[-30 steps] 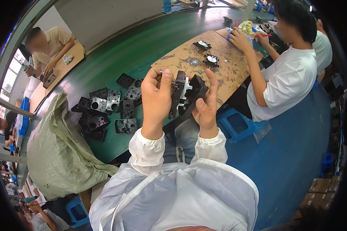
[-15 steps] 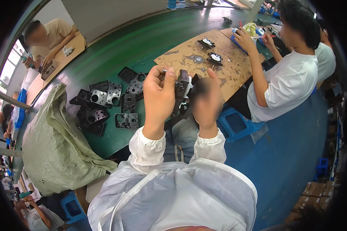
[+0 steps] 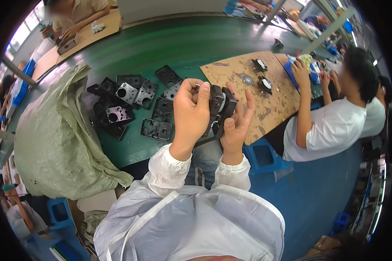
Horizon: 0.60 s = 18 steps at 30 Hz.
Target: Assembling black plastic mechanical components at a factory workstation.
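Note:
A black plastic gear housing (image 3: 216,101) with white gear teeth showing along its side is held up in front of me between both hands. My left hand (image 3: 190,119) grips it from the left, thumb upright against its edge. A short metal pin end shows at the left thumb and forefinger. My right hand (image 3: 238,130) supports the right side, thumb against the black plastic and fingers bent behind it, partly spread. Loose black plastic housing plates (image 3: 157,128) with round holes lie on the green table left of my hands. The housing hides most of the right fingers' contact.
A pale green woven sack (image 3: 52,143) bulges at the left. Two black parts with white discs (image 3: 265,85) lie on a brown board (image 3: 231,71). A person in white (image 3: 326,126) works at the right, near a blue stool (image 3: 263,156). Another person sits across the table.
The view has shifted, moving the table scene right and down. The right hand's fingers now show around the housing, which has turned slightly. Both hands stay at it.

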Tool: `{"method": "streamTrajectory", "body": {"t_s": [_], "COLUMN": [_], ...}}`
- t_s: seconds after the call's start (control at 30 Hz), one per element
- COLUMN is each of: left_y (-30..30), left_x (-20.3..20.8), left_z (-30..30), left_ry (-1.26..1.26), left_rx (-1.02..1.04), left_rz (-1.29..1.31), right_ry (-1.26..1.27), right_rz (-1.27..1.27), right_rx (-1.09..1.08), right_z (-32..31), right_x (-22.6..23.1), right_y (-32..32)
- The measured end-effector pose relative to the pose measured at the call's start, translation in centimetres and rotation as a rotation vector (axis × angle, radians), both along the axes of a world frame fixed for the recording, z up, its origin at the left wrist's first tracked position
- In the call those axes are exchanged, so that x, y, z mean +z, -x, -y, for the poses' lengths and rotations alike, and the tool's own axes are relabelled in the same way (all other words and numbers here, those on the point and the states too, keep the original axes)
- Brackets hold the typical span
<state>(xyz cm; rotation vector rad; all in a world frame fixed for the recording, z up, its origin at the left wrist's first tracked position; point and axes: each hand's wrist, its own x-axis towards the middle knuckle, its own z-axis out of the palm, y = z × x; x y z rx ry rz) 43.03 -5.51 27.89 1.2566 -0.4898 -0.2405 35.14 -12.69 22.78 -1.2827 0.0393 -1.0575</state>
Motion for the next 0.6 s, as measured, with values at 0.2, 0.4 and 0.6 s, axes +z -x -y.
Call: {"method": "streamTrajectory", "body": {"t_s": [0.2,0.4,0.6], "left_y": [-1.7,-2.7,-2.1], "left_x": [-0.5,-1.1,-1.1], "left_z": [-1.7,-3.6,-4.6], "left_ry": [0.046,0.158,0.177], "left_rx": [0.102,0.031,-0.149], "left_rz": [-0.031,-0.106,-0.231], "right_ry": [-0.056,-0.119,-0.114], "right_rz": [-0.051,-0.094,-0.237], "right_rx": [0.017,0.281,0.476], "right_z": [-1.8,-1.9,-0.2], "right_x": [0.0,0.3,-1.5], "right_y": [-2.6,-3.2,-1.4]}}
